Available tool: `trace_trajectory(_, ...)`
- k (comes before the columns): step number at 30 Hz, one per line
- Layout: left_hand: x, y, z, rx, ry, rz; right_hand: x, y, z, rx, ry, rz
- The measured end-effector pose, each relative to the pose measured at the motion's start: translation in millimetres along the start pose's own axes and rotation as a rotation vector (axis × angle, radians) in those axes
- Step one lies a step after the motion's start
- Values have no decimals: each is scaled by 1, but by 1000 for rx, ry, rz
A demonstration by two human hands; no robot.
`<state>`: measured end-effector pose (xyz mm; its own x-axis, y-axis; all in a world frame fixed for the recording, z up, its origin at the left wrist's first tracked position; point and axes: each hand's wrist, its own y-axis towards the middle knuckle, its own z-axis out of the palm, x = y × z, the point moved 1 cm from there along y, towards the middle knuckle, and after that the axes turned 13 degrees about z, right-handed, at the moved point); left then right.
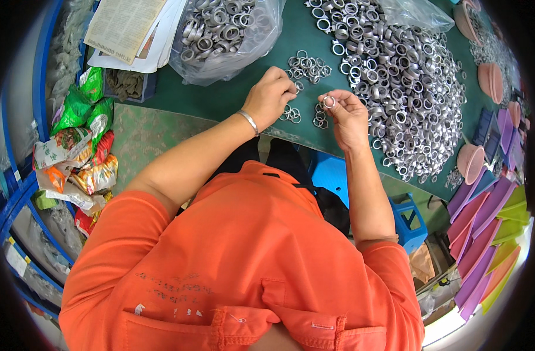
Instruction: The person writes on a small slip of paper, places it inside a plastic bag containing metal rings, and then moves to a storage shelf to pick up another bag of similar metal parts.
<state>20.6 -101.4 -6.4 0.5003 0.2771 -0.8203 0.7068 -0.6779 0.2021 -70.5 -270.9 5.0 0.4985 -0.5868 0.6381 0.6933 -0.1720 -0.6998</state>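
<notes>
The heaped rings (405, 93) are grey metal, satin-finished. Bag (265, 38): clear plastic film, glossy (surface wrinkled). Tabletop (302, 36): smooth, matt. Bracelet (249, 121): shiny metal. Shirt (261, 228): cloth.

The rings (407, 88) are silver-grey, the table (218, 100) green.

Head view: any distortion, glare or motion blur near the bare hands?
Head view: corners black out, and the blue metal rack bows along the left rim; head view: light whites out at lower right, beside the purple, pink and green plastic pieces; head view: bare left hand and bare right hand show no obvious motion blur.
</notes>
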Motion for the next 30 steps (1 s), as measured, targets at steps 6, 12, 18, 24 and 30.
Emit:
trace_trajectory(6, -4, -15, -13, 13, -134, -61, 2, 2, -11, -183, -970, -499)
trace_trajectory(12, -7, -29, -16, 12, -233, -324, 3, 5, 4, -131, -1114, -682)
trace_trajectory(18, 7, -35, -4, -144, -563, -609, -5, 16, 43, -229, -1219, -810)
trace_trajectory(24, 9, -39, -11, -14, -259, -365, -13, 12, 39, -308, -1320, -813)
trace_trajectory(30, -3, -15, -11, -18, 23, -29, 1, -7, 18, -269, -1400, -749)
